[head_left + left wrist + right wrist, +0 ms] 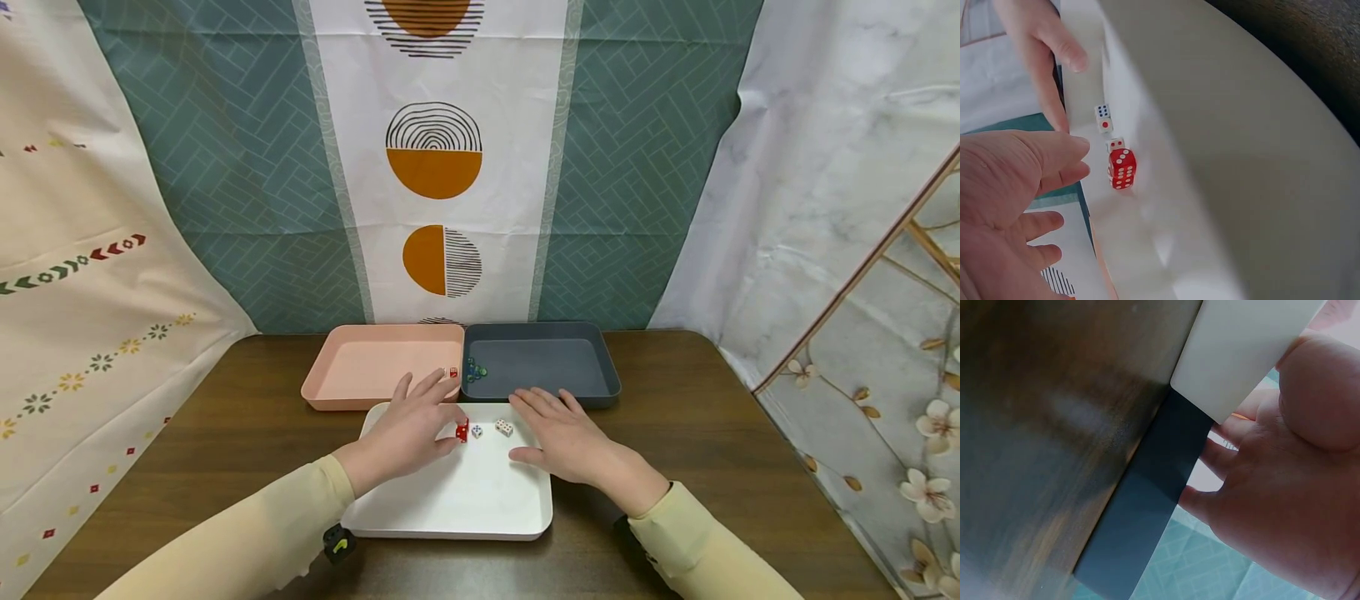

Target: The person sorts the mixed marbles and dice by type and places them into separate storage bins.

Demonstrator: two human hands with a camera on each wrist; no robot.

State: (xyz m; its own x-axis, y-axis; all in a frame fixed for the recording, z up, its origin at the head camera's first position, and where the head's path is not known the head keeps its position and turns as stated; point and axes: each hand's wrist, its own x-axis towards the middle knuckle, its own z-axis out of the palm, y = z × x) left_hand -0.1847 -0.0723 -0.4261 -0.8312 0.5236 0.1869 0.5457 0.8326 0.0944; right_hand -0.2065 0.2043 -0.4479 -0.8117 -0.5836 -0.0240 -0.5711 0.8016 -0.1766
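Observation:
Red dice [462,432] with white pips lie in the white tray [450,508], close by my left hand [408,433]. Its fingers are spread and relaxed, and the left wrist view shows a gap between them and the red dice [1122,169]. Just right of the red ones sits a white die [477,432], and farther right is a white pair of dice [504,427]. My right hand [562,437] hovers palm down over the tray's far right corner, fingers extended and holding nothing. In the right wrist view its fingers [1200,503] reach past the dark tray's edge.
Behind the white tray stand a pink tray [382,335] on the left, with a small red die [453,372] at its near right, and a dark blue-grey tray [540,333] with several green-blue glassy pieces [476,371]. All stand on a brown wooden table [675,392] before hanging cloths.

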